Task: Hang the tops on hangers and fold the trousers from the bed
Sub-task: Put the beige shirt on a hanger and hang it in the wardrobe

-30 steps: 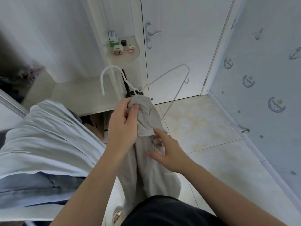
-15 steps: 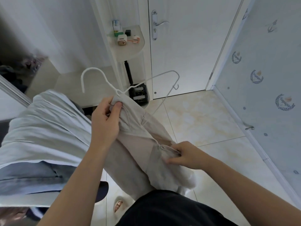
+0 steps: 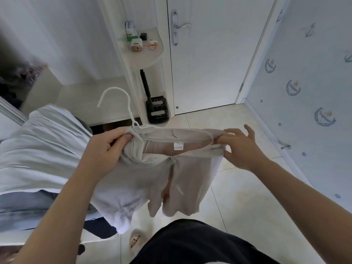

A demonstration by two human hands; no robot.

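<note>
Top: a pale beige zip-front top (image 3: 171, 180) hangs in the middle of the frame, stretched level between both hands, its neck open toward the camera and a white label (image 3: 178, 146) showing inside the collar.
Hanger: a thin white hanger (image 3: 114, 88) sticks its hook up left of centre. Its arms are hidden by fabric and seem to sit inside the shoulders.
Left hand: the left hand (image 3: 106, 149) grips the top's left shoulder, fingers curled round bunched cloth just below the hook.
Right hand: the right hand (image 3: 242, 147) pinches the right shoulder edge between thumb and forefinger, the other fingers spread.
Left of frame: pale blue-grey cloth (image 3: 38, 149) is draped in folds.
Behind: a white door (image 3: 209, 63) with a silver handle (image 3: 181, 25) stands beside a rounded shelf (image 3: 148, 56) bearing small items.
Below: a beige tiled floor (image 3: 238, 187).
Right: pale blue wallpaper (image 3: 314, 54) printed with anchors.
</note>
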